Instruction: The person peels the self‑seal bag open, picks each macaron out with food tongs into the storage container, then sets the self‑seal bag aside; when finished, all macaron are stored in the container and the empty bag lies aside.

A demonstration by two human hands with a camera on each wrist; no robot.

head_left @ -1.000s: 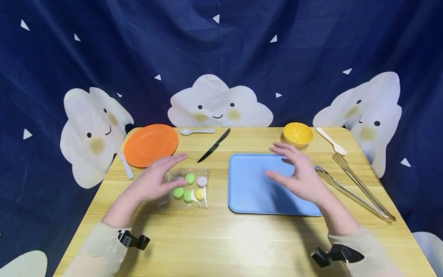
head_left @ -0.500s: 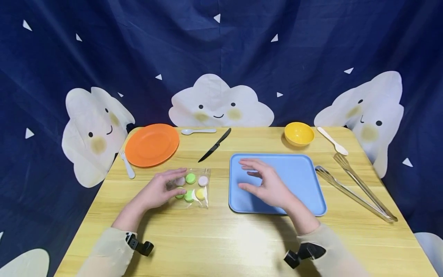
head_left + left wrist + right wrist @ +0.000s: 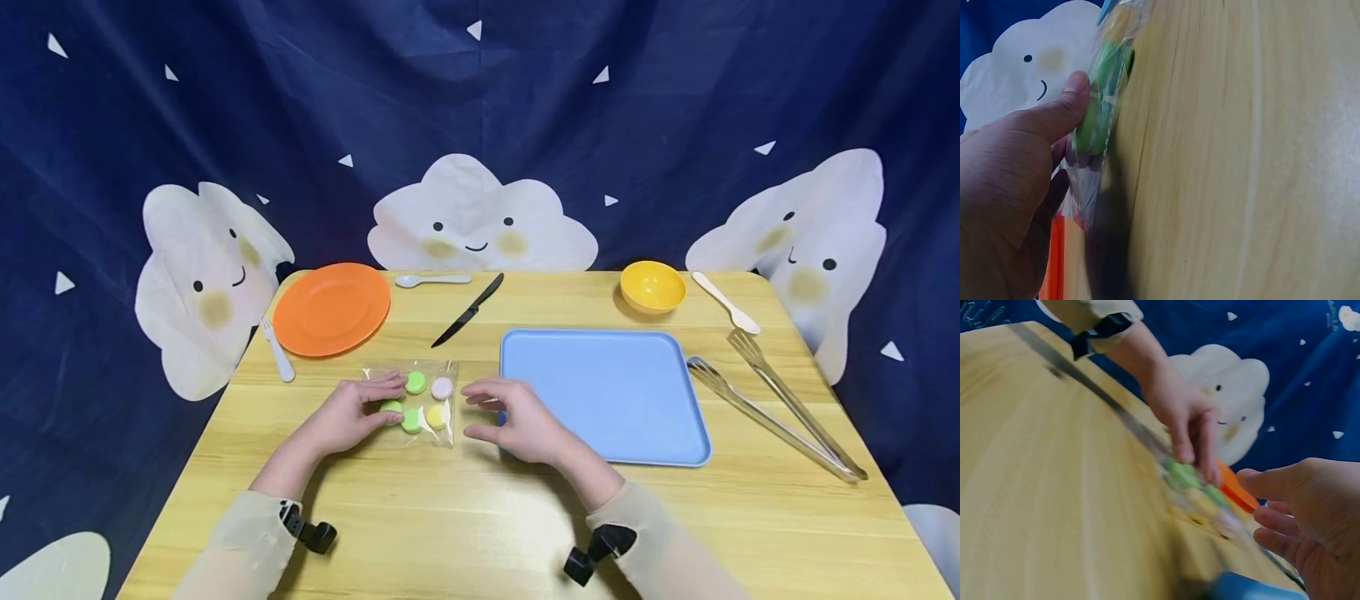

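A clear bag [image 3: 431, 402] of round green, pink and yellow sweets lies on the wooden table [image 3: 465, 517], left of the blue tray [image 3: 615, 392]. My left hand [image 3: 375, 402] pinches the bag's left side, thumb on a green sweet [image 3: 1094, 119] and fingers behind the plastic. In the left wrist view the bag [image 3: 1100, 112] looks lifted a little off the wood. My right hand [image 3: 483, 410] hovers open just right of the bag, fingers spread toward its edge, over the tray's near-left corner. The right wrist view shows the left hand [image 3: 1185, 419] on the bag [image 3: 1200, 494].
An orange plate [image 3: 332, 308], a white fork [image 3: 277, 350], a white spoon [image 3: 431, 281] and a black knife [image 3: 468, 311] lie at the back left. A yellow bowl [image 3: 652, 287], a pale spoon [image 3: 726, 304] and metal tongs [image 3: 780, 412] are on the right.
My right hand has swept left from over the tray to the bag's right edge. My left hand has settled on the bag and taken its left side.
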